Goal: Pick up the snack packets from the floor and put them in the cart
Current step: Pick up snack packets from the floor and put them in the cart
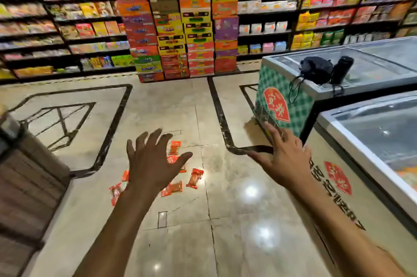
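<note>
Both forearms were bare to the frame's bottom edge; the left hand and right hand seemingly wore no rings, though blur hindered certainty.

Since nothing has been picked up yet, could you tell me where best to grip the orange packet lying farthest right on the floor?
Pinch the packet across its long side edges from above; it lies flat, apart from the others, clear of the left hand.

Orange-red snack packets, beige floor — black inlay lines, green-white checked freezer
</note>
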